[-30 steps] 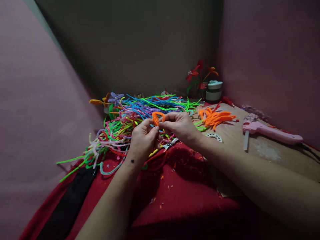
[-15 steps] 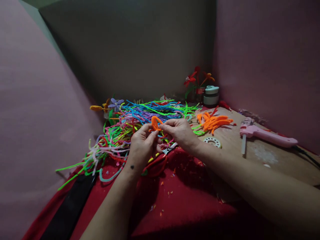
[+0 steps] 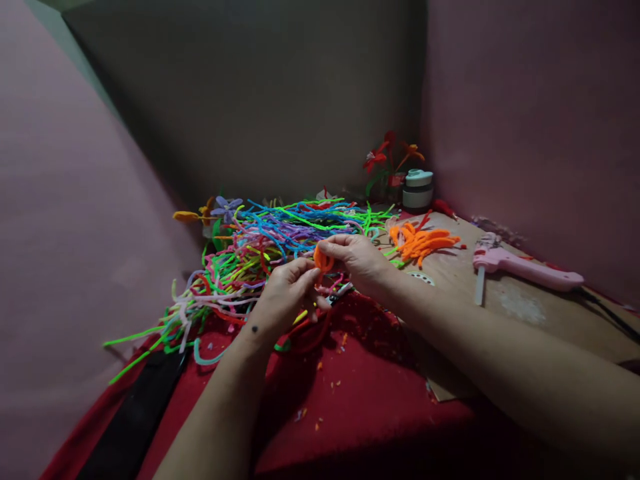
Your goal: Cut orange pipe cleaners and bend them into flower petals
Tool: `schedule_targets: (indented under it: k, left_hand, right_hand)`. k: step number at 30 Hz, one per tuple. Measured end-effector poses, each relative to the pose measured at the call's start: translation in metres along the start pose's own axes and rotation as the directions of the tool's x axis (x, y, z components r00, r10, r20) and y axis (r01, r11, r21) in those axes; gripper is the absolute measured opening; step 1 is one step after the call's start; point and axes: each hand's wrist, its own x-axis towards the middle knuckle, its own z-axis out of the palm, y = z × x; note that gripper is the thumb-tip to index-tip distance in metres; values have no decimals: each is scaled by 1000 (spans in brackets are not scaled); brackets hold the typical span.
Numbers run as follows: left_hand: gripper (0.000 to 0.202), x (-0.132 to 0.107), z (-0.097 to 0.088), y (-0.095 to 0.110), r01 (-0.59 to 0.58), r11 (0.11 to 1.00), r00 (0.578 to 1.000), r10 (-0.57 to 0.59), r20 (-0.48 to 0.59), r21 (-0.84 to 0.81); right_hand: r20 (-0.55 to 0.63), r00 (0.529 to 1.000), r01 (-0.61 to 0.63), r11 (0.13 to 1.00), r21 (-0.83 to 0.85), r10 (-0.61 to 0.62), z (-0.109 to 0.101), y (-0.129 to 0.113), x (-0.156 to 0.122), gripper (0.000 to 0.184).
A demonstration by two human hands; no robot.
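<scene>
An orange pipe cleaner (image 3: pixel 324 261), bent into loops, is held up between my two hands. My left hand (image 3: pixel 287 290) pinches its lower left side with thumb and forefinger, the other fingers curled beneath. From the right, my right hand (image 3: pixel 357 257) grips its upper part between thumb and fingertips. Just behind and below the hands lies a heap of many-coloured pipe cleaners (image 3: pixel 300 227). Scissors (image 3: pixel 340 293) rest under the hands, partly hidden. A bunch of orange pipe cleaner pieces (image 3: pixel 423 243) lies to the right of my right hand.
A pink hot glue gun (image 3: pixel 530 267) lies on the brown board (image 3: pixel 450 320) at right. Behind stand a lidded jar (image 3: pixel 418 190) and red pipe cleaner flowers (image 3: pixel 385 157). A purple flower (image 3: pixel 227 209) is at left. Orange scraps dot the red cloth (image 3: pixel 360 413); a black strip (image 3: pixel 135 413) lies at left.
The orange loops have turned and now look narrower, with my right hand holding higher on them. The whole view has shifted slightly, moving the surroundings a little left.
</scene>
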Motion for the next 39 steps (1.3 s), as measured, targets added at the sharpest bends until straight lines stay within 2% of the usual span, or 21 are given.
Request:
schedule_targets:
  k: [8,13,17,19,21,23,24,26,28,30,32,35,37,39]
  left_hand:
    - [19,6,-11,-4,155,968,987,-141,81,-197]
    - [19,8,-13,-8,190,958,981,-178,75,-213]
    - [22,8,-14,-10,183,966,981,-167,103,-182]
    - [28,10,-15,-10,180,972,984,-180,13,-153]
    - [34,11,-16,-10,129,988,971,-143,-193,-85]
    - [35,11,-17,-10,27,999,923,-10,-384,38]
    - [35,11,-16,-9,-31,995,905,66,-420,90]
    - [34,10,-12,-8,-110,988,916,144,-374,111]
    - [30,8,-8,-7,-98,993,955,114,-274,74]
    - [22,6,-3,-5,-39,997,974,52,-220,63]
    - [19,4,-1,-3,-16,999,968,25,-249,38]
    - [21,3,0,-2,-56,996,954,34,-297,-64]
    - [22,3,-2,-2,-60,993,958,29,-284,-101]
    - [22,3,-6,-1,-42,992,968,11,-250,-120]
  right_hand:
    - [-80,996,-21,996,81,28,3,1,0,28]
    - [-120,992,-35,991,133,51,2,4,2,30]
    - [-165,985,-36,993,112,55,3,1,1,27]
    - [-185,982,-31,997,77,45,4,-1,0,25]
    - [-206,978,-33,999,41,41,4,-2,0,24]
    - [-224,974,-42,999,18,45,3,-1,1,23]
    - [-228,972,-47,999,12,48,3,-1,0,23]
    - [-221,974,-58,998,3,58,4,0,0,23]
    - [-198,978,-66,998,-3,64,5,1,-1,24]
    - [-153,986,-68,998,15,70,6,2,-2,25]
    - [-85,993,-77,995,71,82,7,4,-3,26]
    - [28,992,-129,980,149,127,8,7,-4,27]
    - [46,986,-163,975,153,158,9,6,-5,30]
    - [6,987,-160,980,120,161,10,3,-6,30]
